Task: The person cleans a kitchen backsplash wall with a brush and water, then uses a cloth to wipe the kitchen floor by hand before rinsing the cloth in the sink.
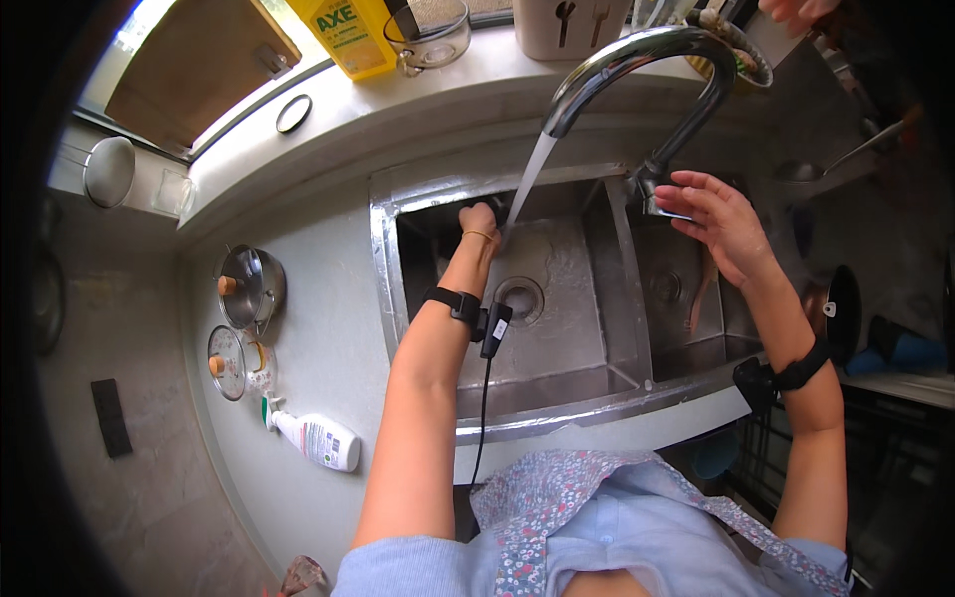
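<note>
My left hand (479, 219) reaches into the large left basin of a stainless steel sink (630, 261), close to its far wall. Its fingers are curled, and something dark lies against them; what it is stays hidden. A stream of water (531, 175) runs from the chrome faucet (634, 46) just right of that hand. Beside the base of the faucet, my right hand (720, 220) is raised with its fingers spread around the faucet's lever (671, 212); whether they touch it is unclear. The drain (518, 301) shows in the basin's floor, which is wet.
Two small lidded pots, a steel one (254, 287) and a patterned one (237, 363), and a spray bottle (319, 442) occupy the left counter. A yellow AXE bottle (347, 37) and a glass cup (433, 45) line the sill. Another person's hand (798, 11) appears top right.
</note>
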Demonstrator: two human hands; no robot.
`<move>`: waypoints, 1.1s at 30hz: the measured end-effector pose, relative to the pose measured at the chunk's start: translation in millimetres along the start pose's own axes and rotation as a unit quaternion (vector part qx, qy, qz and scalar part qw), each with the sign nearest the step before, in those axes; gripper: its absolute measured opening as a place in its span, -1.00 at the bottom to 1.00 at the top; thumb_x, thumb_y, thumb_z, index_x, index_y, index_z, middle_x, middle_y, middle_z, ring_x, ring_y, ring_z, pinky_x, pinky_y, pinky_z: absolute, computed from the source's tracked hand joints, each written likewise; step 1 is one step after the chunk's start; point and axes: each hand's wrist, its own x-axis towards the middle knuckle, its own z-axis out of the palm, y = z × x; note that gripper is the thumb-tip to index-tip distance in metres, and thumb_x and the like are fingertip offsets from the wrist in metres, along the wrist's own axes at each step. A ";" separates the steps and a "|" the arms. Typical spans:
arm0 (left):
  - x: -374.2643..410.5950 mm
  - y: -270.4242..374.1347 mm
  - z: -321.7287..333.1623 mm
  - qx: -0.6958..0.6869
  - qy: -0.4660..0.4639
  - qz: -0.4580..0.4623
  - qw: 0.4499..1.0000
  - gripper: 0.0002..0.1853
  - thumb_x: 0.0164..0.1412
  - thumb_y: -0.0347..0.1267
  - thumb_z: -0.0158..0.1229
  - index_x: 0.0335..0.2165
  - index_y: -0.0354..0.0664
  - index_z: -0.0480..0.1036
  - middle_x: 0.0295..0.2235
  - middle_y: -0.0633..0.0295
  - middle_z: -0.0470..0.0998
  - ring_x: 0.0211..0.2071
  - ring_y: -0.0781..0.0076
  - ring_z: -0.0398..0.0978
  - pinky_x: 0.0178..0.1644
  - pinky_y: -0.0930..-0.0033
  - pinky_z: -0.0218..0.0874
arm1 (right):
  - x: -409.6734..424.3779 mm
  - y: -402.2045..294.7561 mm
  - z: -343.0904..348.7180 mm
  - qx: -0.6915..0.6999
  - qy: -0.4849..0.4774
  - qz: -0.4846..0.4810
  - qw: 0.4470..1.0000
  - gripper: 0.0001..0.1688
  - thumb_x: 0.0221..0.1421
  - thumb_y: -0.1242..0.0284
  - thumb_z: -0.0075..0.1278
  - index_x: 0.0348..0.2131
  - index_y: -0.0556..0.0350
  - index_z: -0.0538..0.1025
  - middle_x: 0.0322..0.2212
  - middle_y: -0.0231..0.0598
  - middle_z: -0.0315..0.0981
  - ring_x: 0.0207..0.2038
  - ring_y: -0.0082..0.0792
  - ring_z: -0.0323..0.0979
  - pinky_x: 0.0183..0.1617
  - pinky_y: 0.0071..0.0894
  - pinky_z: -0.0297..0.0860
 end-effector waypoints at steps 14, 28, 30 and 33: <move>51.2 -28.7 -60.1 -0.157 0.037 -0.005 0.987 -0.85 0.04 -0.51 -0.05 -0.35 -0.29 0.39 -0.39 0.09 0.46 -0.36 0.26 0.43 -0.26 0.22 0.32 | 12.0 14.6 10.0 0.021 -0.045 0.017 0.999 -0.71 0.06 0.39 -0.12 -0.19 0.08 0.38 -0.30 -0.31 0.46 -0.20 -0.52 0.38 -0.10 -0.53 0.20; 88.6 -3.7 -76.4 -0.153 0.050 -0.124 0.979 -0.90 0.02 -0.44 0.06 -0.45 -0.26 0.38 -0.50 0.10 0.48 -0.56 0.15 0.47 -0.50 0.11 0.37 | 5.4 26.2 -2.2 0.025 0.005 0.045 0.999 -0.74 0.05 0.43 -0.14 -0.21 0.08 0.39 -0.31 -0.29 0.46 -0.19 -0.49 0.39 -0.10 -0.52 0.21; 73.7 12.9 -80.7 -0.156 -0.019 -0.085 0.984 -0.80 -0.10 -0.53 0.16 -0.43 -0.48 0.39 -0.47 0.02 0.48 -0.53 0.17 0.47 -0.49 0.19 0.36 | 8.2 25.1 -2.0 0.023 -0.005 0.034 0.999 -0.74 0.05 0.43 -0.14 -0.21 0.08 0.39 -0.31 -0.29 0.46 -0.19 -0.49 0.39 -0.10 -0.53 0.21; 48.6 31.2 -65.1 -0.111 0.079 -0.053 0.989 -0.75 -0.14 -0.54 0.17 -0.41 -0.52 0.38 -0.45 0.02 0.48 -0.53 0.19 0.47 -0.47 0.22 0.35 | 14.8 24.7 0.7 0.025 -0.005 0.024 0.999 -0.74 0.05 0.42 -0.13 -0.22 0.09 0.39 -0.31 -0.30 0.46 -0.20 -0.50 0.39 -0.10 -0.54 0.20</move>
